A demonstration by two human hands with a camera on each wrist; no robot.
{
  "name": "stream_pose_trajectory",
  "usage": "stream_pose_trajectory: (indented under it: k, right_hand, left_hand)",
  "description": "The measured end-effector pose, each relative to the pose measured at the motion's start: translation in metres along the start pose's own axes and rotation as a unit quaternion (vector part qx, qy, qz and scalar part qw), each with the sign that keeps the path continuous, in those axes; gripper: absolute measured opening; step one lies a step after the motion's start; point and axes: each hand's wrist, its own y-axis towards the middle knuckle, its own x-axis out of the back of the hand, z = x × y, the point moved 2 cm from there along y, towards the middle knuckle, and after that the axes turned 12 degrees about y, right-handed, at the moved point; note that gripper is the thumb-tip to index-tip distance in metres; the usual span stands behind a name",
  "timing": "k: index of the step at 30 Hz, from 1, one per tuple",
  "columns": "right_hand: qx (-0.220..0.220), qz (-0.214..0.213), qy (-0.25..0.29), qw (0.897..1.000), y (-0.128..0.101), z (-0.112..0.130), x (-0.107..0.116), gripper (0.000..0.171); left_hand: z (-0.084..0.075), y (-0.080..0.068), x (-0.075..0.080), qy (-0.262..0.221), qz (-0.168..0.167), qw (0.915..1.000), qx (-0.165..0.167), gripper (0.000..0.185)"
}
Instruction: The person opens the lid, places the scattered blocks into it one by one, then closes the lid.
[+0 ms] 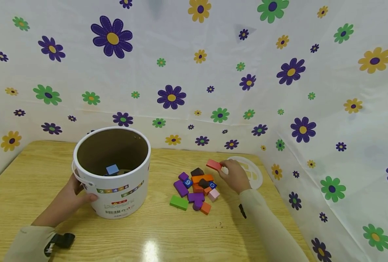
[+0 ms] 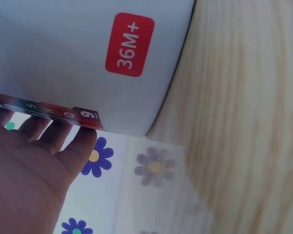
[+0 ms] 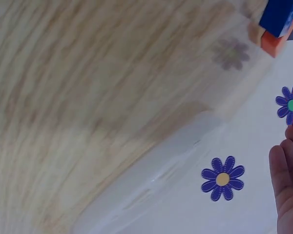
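Observation:
A white bucket (image 1: 121, 194) with printed numbers stands upright at the left, a light blue block (image 1: 112, 169) and other blocks inside it. My left hand (image 1: 74, 196) rests against its left side, thumb on the front. Seen from the left wrist, the fingers (image 2: 80, 146) reach out fairly straight to the bucket wall. My right hand (image 1: 235, 176) pinches a red rectangular block (image 1: 214, 165) above the table, at the right of a block pile. Only the fingers and an edge of this block show in the right wrist view.
The pile holds purple blocks (image 1: 181, 188), orange blocks (image 1: 202, 178), blue number blocks (image 1: 187, 182), a pink block (image 1: 213, 194) and a green block (image 1: 179, 202). A white lid (image 1: 257, 176) with cut-outs lies behind my right hand. Flower-patterned cloth (image 1: 213, 72) borders the wooden table (image 1: 115, 240).

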Motion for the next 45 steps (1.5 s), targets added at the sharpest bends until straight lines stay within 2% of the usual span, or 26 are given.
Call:
stream_pose_trajectory:
  k: [11, 17, 27, 36, 45]
  right_hand:
    - [0.026, -0.042, 0.013, 0.999, -0.001, 0.022, 0.006, 0.032]
    - [0.058, -0.074, 0.027, 0.995, 0.002, 0.039, 0.009, 0.032]
    - [0.068, -0.078, 0.044, 0.994, 0.01, 0.073, 0.013, 0.032]
    - [0.133, -0.104, 0.05, 0.984, 0.014, 0.1, 0.014, 0.033]
    - [0.163, -0.116, 0.073, 0.977, 0.019, 0.127, 0.014, 0.034]
  left_hand:
    - [0.0, -0.001, -0.001, -0.005, 0.001, 0.9999, -0.01, 0.097]
    - [0.002, -0.001, 0.0, -0.006, 0.002, 0.9999, -0.014, 0.096]
    - [0.0, -0.001, 0.001, 0.002, 0.001, 0.9999, -0.01, 0.097]
    - [-0.002, -0.001, 0.0, 0.003, 0.001, 0.9999, -0.013, 0.096]
    - [-0.002, 0.0, 0.0, 0.007, -0.002, 0.9999, -0.011, 0.098]
